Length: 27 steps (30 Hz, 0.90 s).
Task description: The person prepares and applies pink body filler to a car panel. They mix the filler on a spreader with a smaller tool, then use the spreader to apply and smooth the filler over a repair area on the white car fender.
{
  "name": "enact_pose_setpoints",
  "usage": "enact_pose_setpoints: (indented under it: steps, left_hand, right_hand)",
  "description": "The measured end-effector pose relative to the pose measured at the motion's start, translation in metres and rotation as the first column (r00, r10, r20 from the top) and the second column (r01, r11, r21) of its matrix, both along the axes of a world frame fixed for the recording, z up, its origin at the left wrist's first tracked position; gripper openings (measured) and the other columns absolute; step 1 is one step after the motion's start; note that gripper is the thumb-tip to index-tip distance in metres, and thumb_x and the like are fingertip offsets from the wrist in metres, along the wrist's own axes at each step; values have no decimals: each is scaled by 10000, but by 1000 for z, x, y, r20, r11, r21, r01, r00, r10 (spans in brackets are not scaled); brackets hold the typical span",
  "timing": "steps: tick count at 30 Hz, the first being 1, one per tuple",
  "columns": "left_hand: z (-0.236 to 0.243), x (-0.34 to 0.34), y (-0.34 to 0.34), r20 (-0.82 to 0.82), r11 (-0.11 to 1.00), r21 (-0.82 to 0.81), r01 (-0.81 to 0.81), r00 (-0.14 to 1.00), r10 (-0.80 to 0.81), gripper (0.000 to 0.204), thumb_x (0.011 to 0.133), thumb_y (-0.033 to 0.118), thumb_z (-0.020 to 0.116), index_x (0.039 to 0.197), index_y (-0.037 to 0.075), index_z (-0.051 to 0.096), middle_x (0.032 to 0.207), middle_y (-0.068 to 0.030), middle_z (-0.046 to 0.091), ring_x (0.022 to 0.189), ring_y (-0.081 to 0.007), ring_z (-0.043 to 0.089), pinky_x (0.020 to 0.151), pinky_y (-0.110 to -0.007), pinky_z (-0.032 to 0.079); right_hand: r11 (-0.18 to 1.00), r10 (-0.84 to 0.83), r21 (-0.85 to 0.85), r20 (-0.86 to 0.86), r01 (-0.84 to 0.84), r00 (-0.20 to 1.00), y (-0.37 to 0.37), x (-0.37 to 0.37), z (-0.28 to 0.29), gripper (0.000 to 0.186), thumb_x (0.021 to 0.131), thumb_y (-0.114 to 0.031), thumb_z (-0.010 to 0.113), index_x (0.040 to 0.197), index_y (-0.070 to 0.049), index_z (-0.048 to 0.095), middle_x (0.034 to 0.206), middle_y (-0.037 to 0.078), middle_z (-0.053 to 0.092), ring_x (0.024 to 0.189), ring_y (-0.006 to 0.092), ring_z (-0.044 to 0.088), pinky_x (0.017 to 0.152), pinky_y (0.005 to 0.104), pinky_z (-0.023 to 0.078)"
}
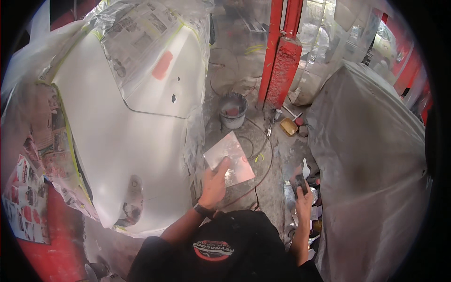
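My left hand (215, 185) is closed on the near left edge of a flat square board (238, 162), its thumb lying on top. Pale pink smears mark the board's pale face. Over to the right, my right hand (304, 196) grips a dark, flat, blade-like tool (297, 179), perhaps a spreader; its exact kind is unclear. Close by that tool is a white spoon-shaped thing (306, 168). To the left of the board stands a white car body panel (103, 141), with a pink patch (163, 65) near its far end.
Newspaper and plastic sheeting (51, 127) mask the panel's borders. A grey bucket (233, 121) stands ahead, beside a red post (284, 70). A hose (271, 155) curves across the concrete floor near a yellow tray (288, 126). A grey cover (371, 155) drapes something large at right.
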State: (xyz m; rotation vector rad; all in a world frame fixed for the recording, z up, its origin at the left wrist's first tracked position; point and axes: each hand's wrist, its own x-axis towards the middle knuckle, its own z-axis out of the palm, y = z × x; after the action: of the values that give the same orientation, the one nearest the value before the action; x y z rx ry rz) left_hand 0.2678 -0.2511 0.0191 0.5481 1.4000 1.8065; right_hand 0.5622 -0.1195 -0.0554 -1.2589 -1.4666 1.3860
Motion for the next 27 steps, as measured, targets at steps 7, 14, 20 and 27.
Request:
enact_pose_setpoints:
  steps: [7, 14, 20, 27]
  left_hand:
    - [-1, 57, 64, 15, 997, 32, -64, 998, 64, 322, 1003, 243, 639, 1198, -12, 642, 1140, -26, 666, 1008, -116, 606, 888, -297, 471]
    - [19, 73, 112, 292, 989, 146, 29, 954, -71, 328, 1012, 249, 622, 1232, 5, 617, 1164, -44, 661, 1065, -155, 626, 931, -337, 505]
    - [31, 90, 145, 560, 968, -39, 249, 808, -185, 346, 1002, 293, 628, 1253, 55, 613, 1159, -29, 678, 1028, -152, 651, 896, -356, 527]
    - [27, 80, 160, 384, 921, 20, 389, 847, -367, 341, 1017, 246, 615, 1276, 26, 595, 1156, -49, 666, 984, -169, 651, 885, -335, 528]
  right_hand:
    - [999, 11, 44, 184, -19, 983, 23, 40, -23, 442, 959, -9, 479, 1392, 51, 538, 1316, 194, 624, 1230, 241, 561, 1064, 320, 393]
    - [991, 77, 98, 153, -93, 985, 40, 61, -8, 456, 950, 27, 457, 1393, 6, 560, 1335, 204, 604, 1238, 223, 558, 1047, 304, 400]
    - [993, 15, 115, 35, -19, 999, 63, 67, 6, 443, 941, 47, 464, 1362, -8, 591, 1302, 154, 629, 1181, 186, 570, 1000, 269, 405]
    - [900, 52, 427, 88, -85, 995, 82, 21, 73, 493, 862, 87, 513, 1325, -37, 626, 1320, 128, 627, 1237, 259, 581, 1043, 337, 435]
